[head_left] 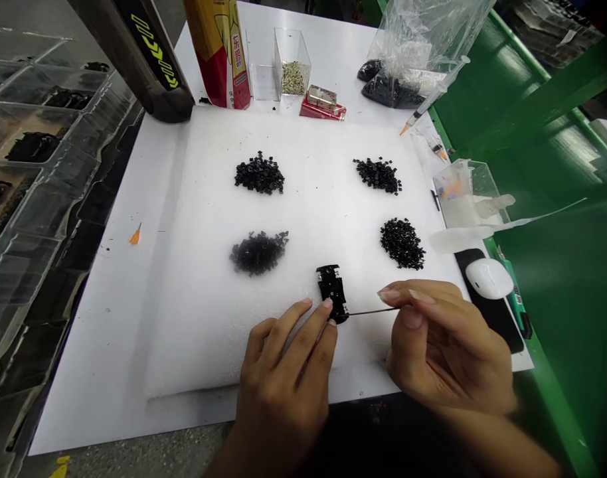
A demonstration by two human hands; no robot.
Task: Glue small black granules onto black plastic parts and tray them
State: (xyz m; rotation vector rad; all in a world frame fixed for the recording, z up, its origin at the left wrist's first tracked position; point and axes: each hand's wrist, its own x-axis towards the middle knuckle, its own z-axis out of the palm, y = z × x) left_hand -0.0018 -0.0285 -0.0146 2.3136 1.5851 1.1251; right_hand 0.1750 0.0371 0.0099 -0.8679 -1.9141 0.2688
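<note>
A small flat black part (332,287) with notched edges lies on the white foam sheet (208,318). My left hand (288,372) rests on the foam with fingers stretched out, its fingertips pressing on the near left side of that part. Between thumb and fingers my right hand (437,338) pinches a thin dark rod (370,312), whose tip reaches the part's near right edge. Whether the tip touches it I cannot tell. Four heaps of tiny black pieces lie beyond: far left (260,174), near left (258,252), far right (379,175) and near right (402,243).
At the back stand a dark bottle (157,79), a red and yellow carton (224,60) and a clear box (293,73) of small pieces. To the right are a plastic bag (408,60), a syringe (433,96), a clear container (467,192) and a white mouse-shaped object (489,277).
</note>
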